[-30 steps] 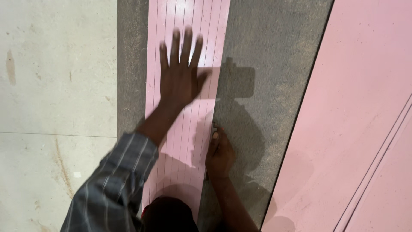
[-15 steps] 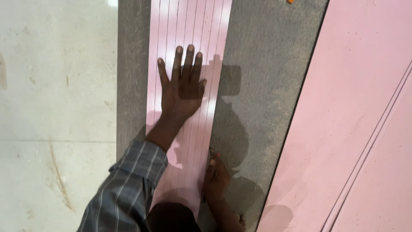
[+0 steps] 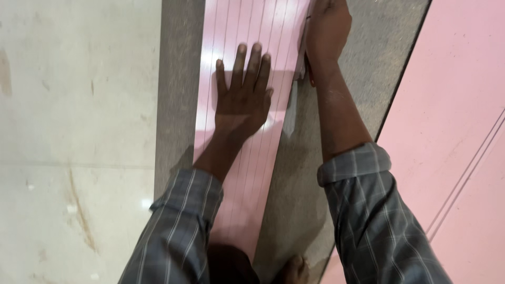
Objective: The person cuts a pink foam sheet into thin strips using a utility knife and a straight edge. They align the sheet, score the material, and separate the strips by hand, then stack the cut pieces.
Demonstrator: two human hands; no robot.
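Left hand (image 3: 243, 97) lies flat, fingers spread, on the lined pink strip (image 3: 247, 173); right hand (image 3: 327, 29) closes its grip on a cutting tool (image 3: 304, 71) at the strip's edge.

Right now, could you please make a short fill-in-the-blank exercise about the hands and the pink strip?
1. The left hand lies flat with its fingers ____ on the strip.
2. The grooved strip is ____ in colour.
3. The right hand is at the strip's ____ edge.

Missing words: spread; pink; right
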